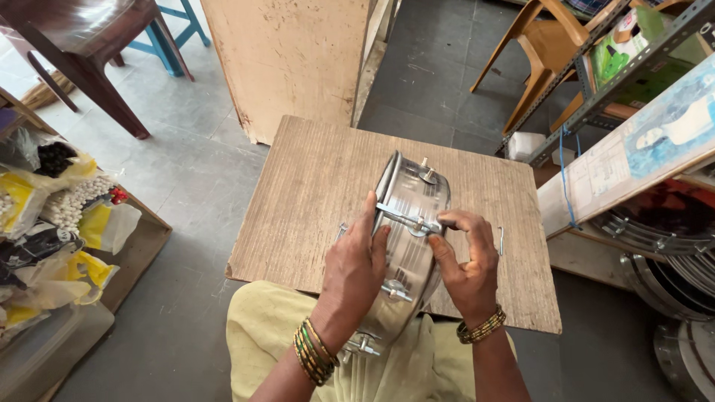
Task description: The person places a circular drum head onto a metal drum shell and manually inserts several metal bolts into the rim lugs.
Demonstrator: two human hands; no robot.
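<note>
Left hand (357, 257) of mine is wrapped around the near-left rim of the metal drum shell (406, 246), thumb up against the tension rod (402, 217); I'm grasping the shell. My right hand (465, 257) pinches the lug (421, 225) at the rod's right end, fingertips closed on it. I see the shell standing on edge over the wooden board (313, 201) on my lap, its round face turned toward nine o'clock, its long span running from six up to twelve. It is shiny silver steel, ribbed, with more lugs and screws along the side. A small loose hook (501, 240) lies on the board at three o'clock, near my right hand. At nine o'clock sit bags of beads (67, 208); at two o'clock a slotted metal rack (603, 85) and an orange plastic chair (544, 45). More metal hoops (655, 231) lie at three o'clock.
</note>
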